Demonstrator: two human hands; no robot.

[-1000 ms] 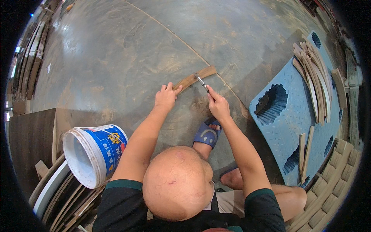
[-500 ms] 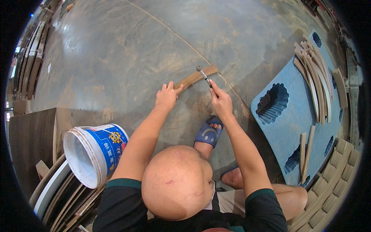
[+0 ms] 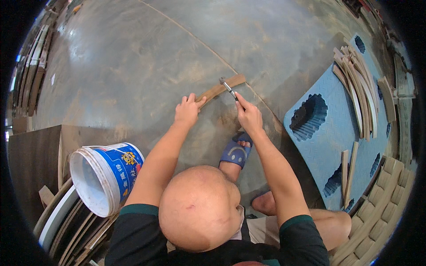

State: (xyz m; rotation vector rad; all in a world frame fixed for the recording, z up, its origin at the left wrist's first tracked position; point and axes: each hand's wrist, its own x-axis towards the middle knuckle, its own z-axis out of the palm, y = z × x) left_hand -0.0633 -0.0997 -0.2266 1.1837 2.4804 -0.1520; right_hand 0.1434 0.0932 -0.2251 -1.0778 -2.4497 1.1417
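Observation:
A curved wooden strip rests on the concrete floor in front of me. Its near-left end is gripped by my left hand, fingers closed around it. My right hand is wrapped round the handle of a hammer. The hammer's head is over the strip, right of its middle; I cannot tell whether it touches the wood. Below my right hand is my foot in a blue slide sandal.
A blue plastic pallet to the right carries a stack of curved wooden strips. At left, a white-and-blue bucket lies tipped on its side beside a brown panel and more curved boards. A floor seam runs past the strip's far end.
The whole scene has shifted slightly left in the picture. The hammer head sits a little further left and lower, still over the strip. Both hands keep their holds.

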